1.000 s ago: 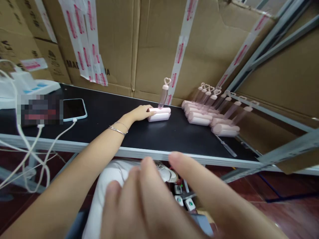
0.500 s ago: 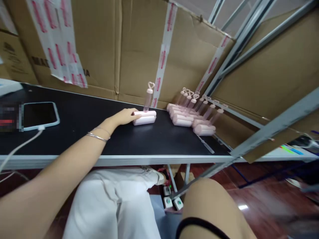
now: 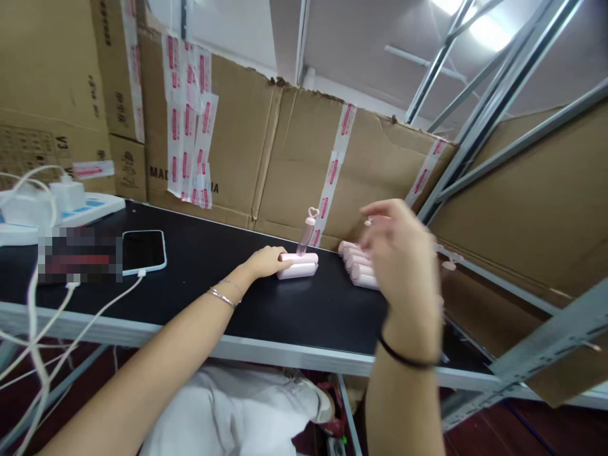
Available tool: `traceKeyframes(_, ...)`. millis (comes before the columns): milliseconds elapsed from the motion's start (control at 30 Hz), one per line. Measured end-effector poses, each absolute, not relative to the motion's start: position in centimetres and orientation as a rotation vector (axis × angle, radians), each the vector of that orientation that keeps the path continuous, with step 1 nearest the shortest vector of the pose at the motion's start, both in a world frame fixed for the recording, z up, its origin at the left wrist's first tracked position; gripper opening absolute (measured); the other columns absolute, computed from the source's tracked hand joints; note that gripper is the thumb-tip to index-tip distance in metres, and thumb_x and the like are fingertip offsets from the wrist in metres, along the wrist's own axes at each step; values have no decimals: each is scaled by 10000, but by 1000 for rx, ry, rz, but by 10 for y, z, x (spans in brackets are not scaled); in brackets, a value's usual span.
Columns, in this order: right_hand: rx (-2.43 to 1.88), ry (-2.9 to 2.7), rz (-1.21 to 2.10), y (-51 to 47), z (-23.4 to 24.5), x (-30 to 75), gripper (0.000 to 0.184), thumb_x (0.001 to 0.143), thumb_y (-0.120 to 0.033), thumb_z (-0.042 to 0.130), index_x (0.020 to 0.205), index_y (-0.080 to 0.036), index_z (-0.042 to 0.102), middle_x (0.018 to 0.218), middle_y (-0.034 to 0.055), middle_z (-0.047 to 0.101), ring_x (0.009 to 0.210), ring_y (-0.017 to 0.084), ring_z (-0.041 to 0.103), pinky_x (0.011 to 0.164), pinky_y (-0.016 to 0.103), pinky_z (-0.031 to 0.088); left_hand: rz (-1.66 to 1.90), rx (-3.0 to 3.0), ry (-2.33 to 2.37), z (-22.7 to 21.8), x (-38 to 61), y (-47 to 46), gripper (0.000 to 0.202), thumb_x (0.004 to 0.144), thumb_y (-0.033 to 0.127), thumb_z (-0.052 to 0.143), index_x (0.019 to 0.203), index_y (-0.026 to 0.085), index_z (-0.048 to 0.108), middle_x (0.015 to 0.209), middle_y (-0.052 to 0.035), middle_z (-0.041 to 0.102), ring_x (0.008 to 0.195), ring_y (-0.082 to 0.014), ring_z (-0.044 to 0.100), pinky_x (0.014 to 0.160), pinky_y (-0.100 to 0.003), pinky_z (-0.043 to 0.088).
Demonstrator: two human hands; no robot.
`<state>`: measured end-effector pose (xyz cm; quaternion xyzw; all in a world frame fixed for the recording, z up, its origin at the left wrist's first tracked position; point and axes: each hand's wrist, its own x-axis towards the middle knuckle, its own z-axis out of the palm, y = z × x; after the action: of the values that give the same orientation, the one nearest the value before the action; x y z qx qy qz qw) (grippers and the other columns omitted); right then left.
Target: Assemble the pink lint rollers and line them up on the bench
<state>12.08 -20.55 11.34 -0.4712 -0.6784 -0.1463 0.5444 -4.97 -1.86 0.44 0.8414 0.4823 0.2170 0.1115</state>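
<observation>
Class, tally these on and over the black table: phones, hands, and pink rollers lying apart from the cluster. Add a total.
phone: 1
hands: 2, left hand and right hand
pink roller apart from the cluster: 1
total: 4

Packing workshop: taped cartons [image 3: 266,158], metal racks [image 3: 479,107], workbench [image 3: 304,361].

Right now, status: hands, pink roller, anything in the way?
Left hand against end of single pink lint roller on black table, grip unclear. Right hand raised, open, blurred, in front of row of pink rollers. Phone far left.
</observation>
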Motion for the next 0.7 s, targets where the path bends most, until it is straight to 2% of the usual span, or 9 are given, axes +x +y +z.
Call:
traceKeyframes(100,-1273,-1497,-259,-109,83,115,285,784,-395,493,927,-163,574,835,117,635,753,230,616,671,359,464,719,2438,1508,5,-50,-20,427,789,517,486,1071,237,640,946,-65,711,875,-257,661,726,-312,469)
traceKeyframes(167,-1410,-1397,-3,-60,46,108,331,720,-429,594,903,-156,553,902,127,628,842,236,599,748,350,459,777,2447,1498,5,-49,-21,426,795,502,499,1101,234,627,955,-63,709,879,-246,662,740,-305,472)
traceKeyframes(233,-1362,-1369,216,-29,13,102,315,713,-457,608,839,-172,558,848,79,629,838,217,586,774,327,446,843,2529,1379,5,-46,-23,467,805,494,506,1173,219,587,1070,-81,683,961,-244,644,790,-304,476)
traceKeyframes(333,-1226,-1263,347,-13,-16,101,259,759,-448,553,775,-190,559,766,10,611,750,162,558,747,282,428,845,2682,1217,2,-38,-26,712,735,508,608,1348,192,431,1302,-115,557,1155,-293,544,880,-349,472)
traceKeyframes(400,-1162,-1168,370,-12,-21,105,234,752,-424,566,762,-191,558,733,-13,600,714,141,543,721,258,425,793,2726,1250,0,-33,-28,827,694,431,666,1409,193,327,1374,-115,495,1207,-318,497,888,-385,478)
traceKeyframes(500,-1083,-1015,411,-14,-17,114,233,747,-416,583,750,-186,544,678,-31,581,671,122,533,674,235,433,862,2730,1312,-2,-26,-31,709,741,270,591,1393,200,321,1373,-96,497,1208,-283,502,896,-380,484)
traceKeyframes(633,-924,-813,494,-17,-6,124,232,777,-401,580,741,-180,517,614,-57,547,592,96,521,605,213,440,996,2711,1418,-1,-31,-29,726,738,212,563,1404,126,288,1331,-133,527,1191,-279,511,959,-384,455)
traceKeyframes(700,-828,-674,559,-21,0,128,221,803,-373,569,729,-179,495,586,-69,529,548,82,513,577,205,447,998,2685,1556,-1,-41,-24,726,747,173,536,1418,110,268,1350,-142,512,1205,-298,493,972,-424,441)
